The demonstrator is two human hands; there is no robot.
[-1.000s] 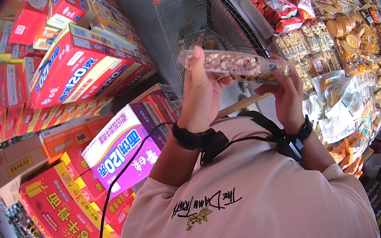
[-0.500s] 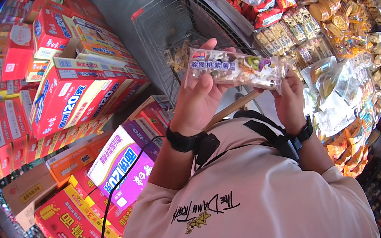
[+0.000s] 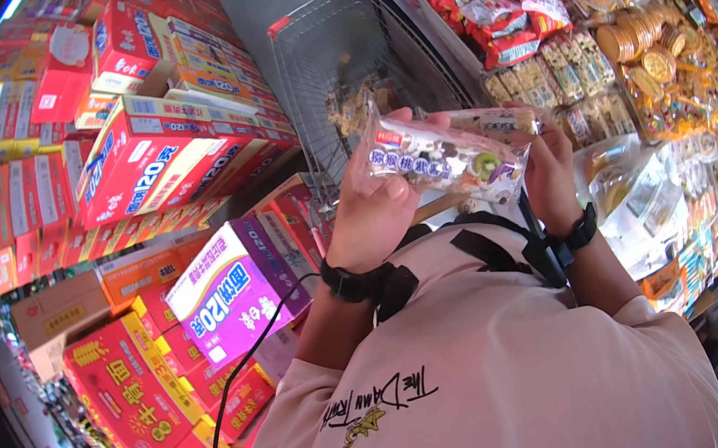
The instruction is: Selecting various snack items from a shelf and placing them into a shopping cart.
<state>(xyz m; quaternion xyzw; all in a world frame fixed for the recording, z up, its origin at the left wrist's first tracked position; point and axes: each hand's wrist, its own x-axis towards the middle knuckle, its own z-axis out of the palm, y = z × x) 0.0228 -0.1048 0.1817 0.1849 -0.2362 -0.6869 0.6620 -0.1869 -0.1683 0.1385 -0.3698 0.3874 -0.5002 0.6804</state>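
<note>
My left hand is closed around a long clear-wrapped snack pack, its thumb on the front. The pack has a red patch, large dark lettering and a sliced-fruit picture, with pale pieces inside. Behind it, a second clear pack is partly hidden. The fingers of my right hand close on the right end of this second pack, near the first pack's edge. Both packs are in front of my chest, tilted. Beyond them is a wire shopping cart with a bag of brownish snacks in it.
Stacked red cartons rise on my left, with a purple-and-white carton nearer me. On my right, a display holds red snack bags, rows of wrapped bars and round golden biscuits. A black cable hangs by my left arm.
The front pack has tilted, its right end lower, and come slightly nearer. A second pack now shows behind it at my right hand. The view has shifted a little.
</note>
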